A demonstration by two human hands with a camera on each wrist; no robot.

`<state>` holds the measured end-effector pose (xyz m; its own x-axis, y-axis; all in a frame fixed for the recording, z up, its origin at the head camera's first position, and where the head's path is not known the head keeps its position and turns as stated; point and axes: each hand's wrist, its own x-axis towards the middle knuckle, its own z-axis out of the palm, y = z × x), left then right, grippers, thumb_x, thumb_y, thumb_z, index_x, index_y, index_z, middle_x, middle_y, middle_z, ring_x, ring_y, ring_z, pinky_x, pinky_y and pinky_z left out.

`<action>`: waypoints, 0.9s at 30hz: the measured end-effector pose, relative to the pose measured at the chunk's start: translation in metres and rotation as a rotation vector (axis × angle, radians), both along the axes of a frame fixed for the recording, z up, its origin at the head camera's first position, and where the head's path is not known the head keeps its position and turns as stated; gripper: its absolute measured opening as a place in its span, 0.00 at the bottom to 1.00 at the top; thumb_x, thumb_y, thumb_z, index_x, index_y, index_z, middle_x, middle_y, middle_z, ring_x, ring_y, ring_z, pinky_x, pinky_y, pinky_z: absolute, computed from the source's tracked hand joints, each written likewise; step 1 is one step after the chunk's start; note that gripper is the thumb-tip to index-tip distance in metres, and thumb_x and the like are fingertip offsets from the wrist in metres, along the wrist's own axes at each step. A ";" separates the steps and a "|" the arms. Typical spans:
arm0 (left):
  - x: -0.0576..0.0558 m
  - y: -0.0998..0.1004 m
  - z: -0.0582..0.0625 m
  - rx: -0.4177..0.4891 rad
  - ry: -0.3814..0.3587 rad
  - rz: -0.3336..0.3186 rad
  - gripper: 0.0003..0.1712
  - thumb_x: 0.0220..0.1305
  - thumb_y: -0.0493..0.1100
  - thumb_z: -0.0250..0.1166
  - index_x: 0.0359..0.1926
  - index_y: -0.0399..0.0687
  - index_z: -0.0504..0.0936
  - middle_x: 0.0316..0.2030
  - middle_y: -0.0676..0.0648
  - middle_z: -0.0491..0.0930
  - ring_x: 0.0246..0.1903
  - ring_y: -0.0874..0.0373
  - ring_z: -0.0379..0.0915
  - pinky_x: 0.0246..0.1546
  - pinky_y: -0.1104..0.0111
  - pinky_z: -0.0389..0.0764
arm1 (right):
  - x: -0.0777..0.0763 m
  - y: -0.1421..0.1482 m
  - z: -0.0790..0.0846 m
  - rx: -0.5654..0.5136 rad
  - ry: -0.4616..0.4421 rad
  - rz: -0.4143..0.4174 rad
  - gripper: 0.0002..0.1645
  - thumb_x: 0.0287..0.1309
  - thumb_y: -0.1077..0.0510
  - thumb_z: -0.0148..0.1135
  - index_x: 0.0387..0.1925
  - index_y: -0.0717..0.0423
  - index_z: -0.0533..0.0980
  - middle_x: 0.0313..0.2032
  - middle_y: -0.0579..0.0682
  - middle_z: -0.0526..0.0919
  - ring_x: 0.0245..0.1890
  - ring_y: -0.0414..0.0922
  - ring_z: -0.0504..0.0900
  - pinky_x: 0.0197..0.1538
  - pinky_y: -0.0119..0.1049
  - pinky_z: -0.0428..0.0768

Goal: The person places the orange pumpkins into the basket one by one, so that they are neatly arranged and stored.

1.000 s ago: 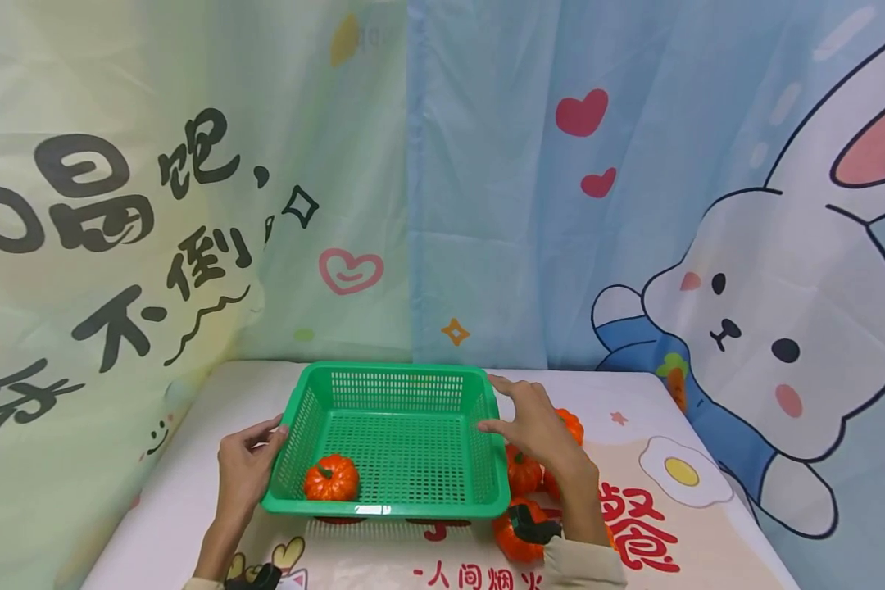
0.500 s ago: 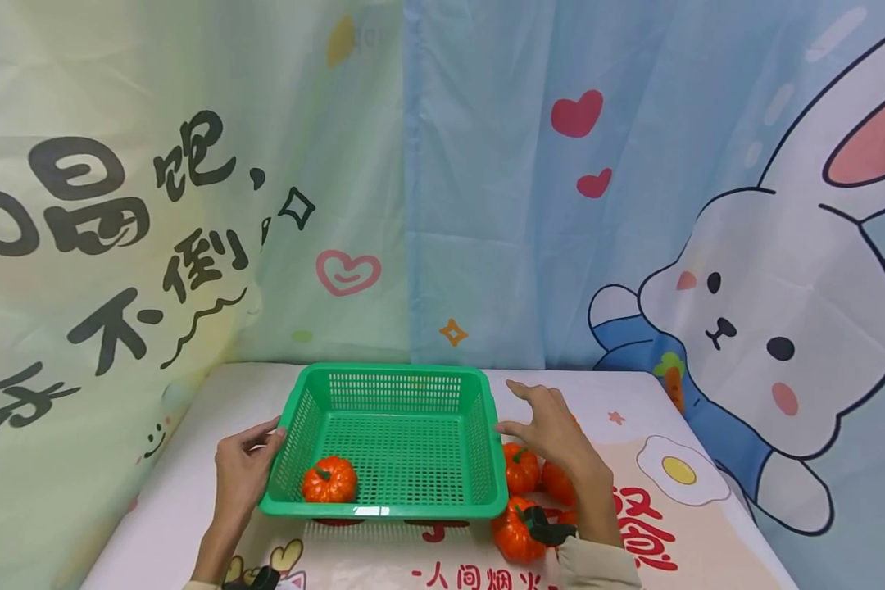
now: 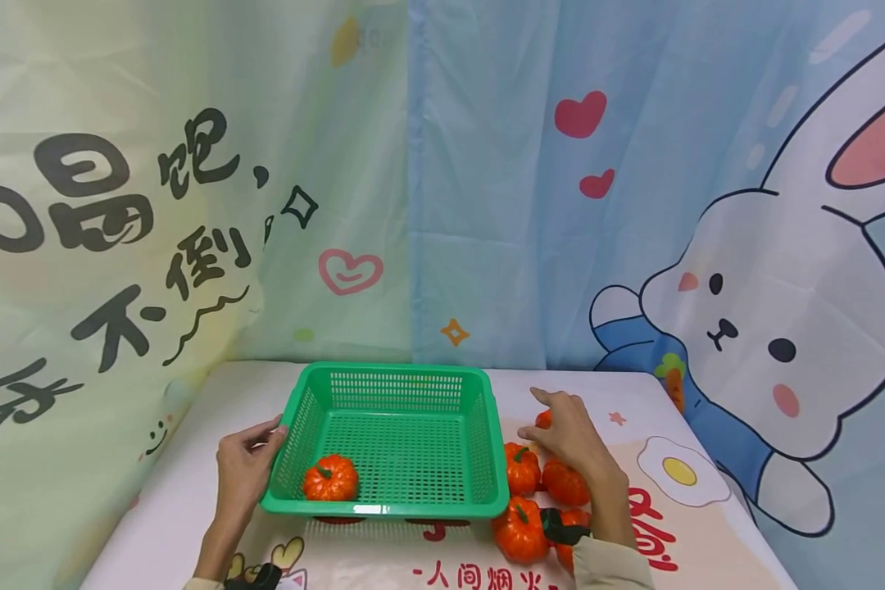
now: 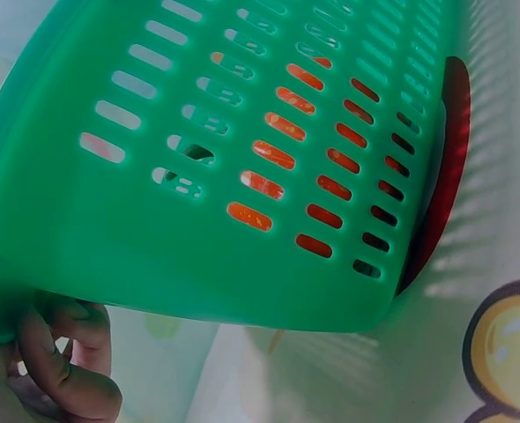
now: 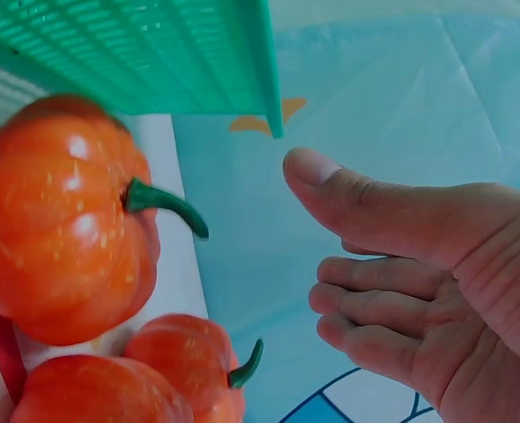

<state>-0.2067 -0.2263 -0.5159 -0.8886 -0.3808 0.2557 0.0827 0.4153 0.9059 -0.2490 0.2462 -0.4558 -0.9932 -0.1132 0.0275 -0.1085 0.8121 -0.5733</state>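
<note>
A green perforated plastic basket (image 3: 398, 369) stands in the middle of the head view with one small orange pumpkin (image 3: 331, 478) in its front left corner. My left hand (image 3: 247, 469) holds the basket's left rim; in the left wrist view its curled fingers (image 4: 70, 374) sit at the rim. To the basket's right, my right hand (image 3: 571, 434) hovers above a group of orange pumpkins (image 3: 522, 531), thumb and fingers spread, holding nothing. From the right wrist, a large pumpkin (image 5: 66, 229) with a green stem lies apart from the right hand (image 5: 419, 291), and the basket's edge is above.
Several pumpkins crowd against the basket's right side, some partly hidden by my right arm. The table (image 3: 258, 389) carries a printed cloth with a fried egg picture and red lettering. A printed curtain (image 3: 479, 205) hangs just behind the table.
My right hand has come away from the basket's right rim, moving right over the pumpkins and uncovering more of them. The left hand and the basket have stayed put.
</note>
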 end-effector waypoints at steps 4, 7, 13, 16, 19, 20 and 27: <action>0.000 0.000 0.001 -0.001 0.005 -0.004 0.16 0.75 0.37 0.71 0.57 0.32 0.90 0.42 0.30 0.90 0.31 0.74 0.80 0.32 0.80 0.81 | -0.004 0.006 -0.005 0.028 -0.013 -0.021 0.47 0.65 0.53 0.79 0.80 0.60 0.69 0.74 0.70 0.75 0.75 0.71 0.67 0.71 0.71 0.75; 0.000 0.001 0.001 -0.003 0.003 0.001 0.16 0.75 0.37 0.71 0.57 0.33 0.90 0.42 0.31 0.90 0.31 0.74 0.79 0.31 0.80 0.81 | -0.008 0.012 -0.009 0.050 0.003 -0.012 0.47 0.64 0.54 0.80 0.78 0.63 0.70 0.73 0.70 0.76 0.74 0.72 0.70 0.69 0.70 0.77; 0.001 0.000 0.001 -0.004 0.003 0.003 0.16 0.75 0.37 0.71 0.58 0.33 0.90 0.42 0.31 0.90 0.30 0.75 0.79 0.31 0.80 0.81 | -0.014 0.020 -0.014 0.056 0.019 -0.004 0.46 0.62 0.57 0.81 0.77 0.66 0.71 0.71 0.71 0.78 0.72 0.72 0.74 0.68 0.68 0.79; 0.001 -0.001 0.002 0.000 0.004 -0.001 0.16 0.74 0.37 0.71 0.58 0.32 0.90 0.42 0.30 0.90 0.30 0.74 0.79 0.30 0.80 0.81 | -0.016 0.023 -0.015 0.065 0.023 -0.009 0.46 0.62 0.57 0.81 0.76 0.67 0.71 0.70 0.72 0.79 0.71 0.72 0.75 0.68 0.67 0.79; 0.000 -0.001 0.002 -0.001 0.001 -0.002 0.16 0.74 0.37 0.71 0.58 0.32 0.90 0.42 0.31 0.90 0.30 0.74 0.79 0.30 0.80 0.81 | -0.017 0.025 -0.016 0.072 0.025 -0.016 0.45 0.62 0.58 0.81 0.75 0.69 0.72 0.68 0.73 0.80 0.69 0.72 0.77 0.67 0.66 0.80; 0.000 -0.001 0.002 -0.001 0.000 0.000 0.16 0.74 0.37 0.71 0.58 0.32 0.90 0.42 0.31 0.90 0.30 0.74 0.79 0.30 0.80 0.81 | -0.018 0.026 -0.016 0.072 0.024 -0.020 0.45 0.62 0.58 0.81 0.75 0.70 0.72 0.67 0.73 0.80 0.68 0.71 0.78 0.68 0.66 0.80; 0.000 -0.001 0.000 -0.003 -0.011 -0.004 0.17 0.75 0.37 0.70 0.59 0.32 0.89 0.42 0.31 0.90 0.30 0.74 0.80 0.31 0.80 0.81 | -0.018 0.031 -0.025 0.059 0.008 -0.060 0.45 0.62 0.59 0.81 0.74 0.73 0.71 0.64 0.75 0.81 0.65 0.71 0.78 0.69 0.67 0.79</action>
<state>-0.2062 -0.2270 -0.5155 -0.8927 -0.3766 0.2474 0.0749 0.4175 0.9056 -0.2671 0.2769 -0.4810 -0.9980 -0.0549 0.0301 -0.0626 0.8497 -0.5236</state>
